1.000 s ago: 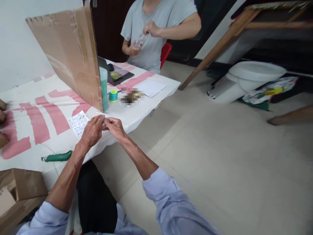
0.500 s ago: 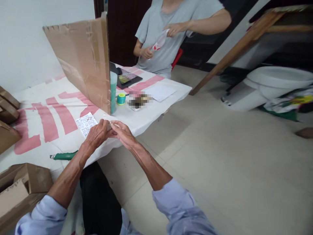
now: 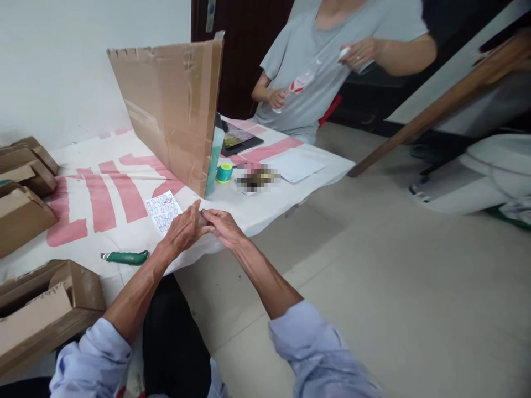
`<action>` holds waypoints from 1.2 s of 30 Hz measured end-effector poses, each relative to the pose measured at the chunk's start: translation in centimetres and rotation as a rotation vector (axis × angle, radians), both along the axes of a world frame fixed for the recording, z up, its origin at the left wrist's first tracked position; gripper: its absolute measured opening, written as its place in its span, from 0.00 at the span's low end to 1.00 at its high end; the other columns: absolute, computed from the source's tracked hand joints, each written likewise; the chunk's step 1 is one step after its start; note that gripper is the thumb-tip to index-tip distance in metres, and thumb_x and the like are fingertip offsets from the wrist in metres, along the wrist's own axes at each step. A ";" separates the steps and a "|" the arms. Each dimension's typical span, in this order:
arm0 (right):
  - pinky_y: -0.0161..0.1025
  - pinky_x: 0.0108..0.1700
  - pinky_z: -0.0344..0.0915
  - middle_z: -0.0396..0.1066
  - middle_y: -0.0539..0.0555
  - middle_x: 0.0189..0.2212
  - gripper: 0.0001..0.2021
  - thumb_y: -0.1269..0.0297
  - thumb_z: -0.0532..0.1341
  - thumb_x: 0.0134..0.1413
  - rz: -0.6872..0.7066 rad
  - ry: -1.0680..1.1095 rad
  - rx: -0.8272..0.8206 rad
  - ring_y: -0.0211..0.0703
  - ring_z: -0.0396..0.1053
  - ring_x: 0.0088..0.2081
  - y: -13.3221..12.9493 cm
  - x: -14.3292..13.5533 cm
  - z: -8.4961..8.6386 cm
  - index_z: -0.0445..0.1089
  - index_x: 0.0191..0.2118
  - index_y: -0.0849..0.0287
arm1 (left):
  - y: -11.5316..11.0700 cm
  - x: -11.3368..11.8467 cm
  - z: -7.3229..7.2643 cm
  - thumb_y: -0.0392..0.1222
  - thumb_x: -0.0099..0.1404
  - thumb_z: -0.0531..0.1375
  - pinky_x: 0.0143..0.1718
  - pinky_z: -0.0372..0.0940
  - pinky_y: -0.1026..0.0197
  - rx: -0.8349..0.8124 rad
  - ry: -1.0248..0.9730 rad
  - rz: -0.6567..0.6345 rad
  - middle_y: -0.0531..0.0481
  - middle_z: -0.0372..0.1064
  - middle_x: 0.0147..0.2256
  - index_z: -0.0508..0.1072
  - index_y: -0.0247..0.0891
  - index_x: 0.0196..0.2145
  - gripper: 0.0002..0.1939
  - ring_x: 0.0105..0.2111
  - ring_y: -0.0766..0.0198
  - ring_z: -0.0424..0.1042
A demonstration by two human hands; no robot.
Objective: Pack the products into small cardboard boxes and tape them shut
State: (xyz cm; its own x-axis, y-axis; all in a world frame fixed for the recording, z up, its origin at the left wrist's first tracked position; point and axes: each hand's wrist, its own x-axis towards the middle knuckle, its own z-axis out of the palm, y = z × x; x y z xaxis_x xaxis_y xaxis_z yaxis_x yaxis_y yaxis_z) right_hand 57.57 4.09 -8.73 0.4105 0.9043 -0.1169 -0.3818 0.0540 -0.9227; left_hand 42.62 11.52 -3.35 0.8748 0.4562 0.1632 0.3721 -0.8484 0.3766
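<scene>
My left hand (image 3: pixel 185 225) and my right hand (image 3: pixel 226 226) meet over the table's near edge, fingers closed around something small and greyish (image 3: pixel 202 220), mostly covered, whose kind I cannot make out. Just beyond my left hand lies a white sheet with rows of small dark outlines (image 3: pixel 163 210), partly behind the hand. A green utility knife (image 3: pixel 126 257) rests on the cloth to the left of my left forearm.
A tall cardboard panel (image 3: pixel 170 105) stands on the table (image 3: pixel 232 210). Beside it are a green container (image 3: pixel 214 160), a tape roll (image 3: pixel 224 173) and papers (image 3: pixel 296 165). Cardboard boxes (image 3: pixel 78 293) line the left. Opposite, a person (image 3: pixel 307 50) holds a bottle (image 3: pixel 301 83).
My view has shifted, so the table sits further right in the picture. My hands stay together. The other person's upper hand has moved off the bottle, holding something white.
</scene>
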 end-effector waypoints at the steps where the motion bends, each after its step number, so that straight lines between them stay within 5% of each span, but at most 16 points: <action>1: 0.36 0.31 0.70 0.71 0.47 0.22 0.28 0.37 0.78 0.37 -0.070 -0.070 -0.016 0.37 0.68 0.26 0.8 0.5 -0.2 0.73 0.27 0.57 | 0.3 -0.4 -0.4 0.53 0.76 0.63 0.55 0.74 0.42 0.001 -0.056 -0.008 0.26 0.69 0.63 0.54 0.34 0.71 0.37 0.59 0.38 0.77; 5: 0.36 0.36 0.70 0.77 0.50 0.27 0.22 0.41 0.71 0.48 -0.263 -0.414 -0.100 0.42 0.73 0.32 4.1 2.2 -0.8 0.77 0.30 0.58 | 0.2 -3.6 -1.9 0.46 0.73 0.65 0.61 0.72 0.39 0.017 -0.220 0.026 0.25 0.60 0.69 0.55 0.36 0.73 0.38 0.66 0.38 0.71; 9: 0.40 0.45 0.70 0.81 0.55 0.35 0.15 0.52 0.67 0.57 -0.338 -0.782 -0.281 0.48 0.76 0.40 5.8 2.4 -1.9 0.80 0.40 0.59 | -2.1 -7.9 -2.7 0.43 0.74 0.62 0.57 0.76 0.42 -0.021 -0.312 0.037 0.31 0.63 0.66 0.64 0.41 0.68 0.28 0.57 0.46 0.77; 16: 0.40 0.53 0.65 0.80 0.65 0.51 0.19 0.56 0.55 0.76 -0.213 -1.336 -0.522 0.52 0.76 0.52 5.5 1.6 -2.2 0.81 0.48 0.61 | -6.0 -12.2 -3.5 0.38 0.74 0.62 0.55 0.78 0.44 -0.101 -0.394 0.091 0.34 0.67 0.63 0.72 0.40 0.61 0.20 0.53 0.51 0.79; 20: 0.40 0.50 0.65 0.79 0.67 0.53 0.24 0.56 0.48 0.80 -0.148 -1.462 -0.681 0.53 0.76 0.53 5.5 0.9 -1.1 0.80 0.51 0.63 | -7.2 -13.7 -3.5 0.37 0.73 0.62 0.55 0.79 0.47 -0.146 -0.406 0.135 0.35 0.68 0.63 0.73 0.41 0.60 0.19 0.54 0.52 0.78; 25: 0.40 0.52 0.66 0.79 0.64 0.56 0.25 0.61 0.44 0.80 -0.107 -1.583 -0.640 0.52 0.74 0.57 5.9 0.8 1.0 0.79 0.56 0.59 | -8.6 -16.2 -3.9 0.38 0.75 0.61 0.55 0.79 0.49 -0.167 -0.427 0.179 0.35 0.70 0.62 0.74 0.42 0.60 0.18 0.55 0.52 0.79; 36: 0.45 0.55 0.68 0.81 0.66 0.52 0.15 0.65 0.58 0.72 0.134 -1.653 -0.776 0.56 0.78 0.54 10.1 2.3 1.9 0.81 0.53 0.60 | -11.8 -21.0 -7.5 0.37 0.75 0.60 0.55 0.80 0.51 -0.239 -0.438 0.249 0.38 0.74 0.59 0.76 0.43 0.60 0.18 0.54 0.53 0.82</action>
State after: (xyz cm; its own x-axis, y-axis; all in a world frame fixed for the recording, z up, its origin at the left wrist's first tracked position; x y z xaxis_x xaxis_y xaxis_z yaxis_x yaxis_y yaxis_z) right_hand 59.83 14.17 -6.80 0.4645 0.8825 -0.0742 0.8752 -0.4702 -0.1140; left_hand 21.67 -0.24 -10.86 0.6094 0.7093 0.3542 0.3158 -0.6269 0.7122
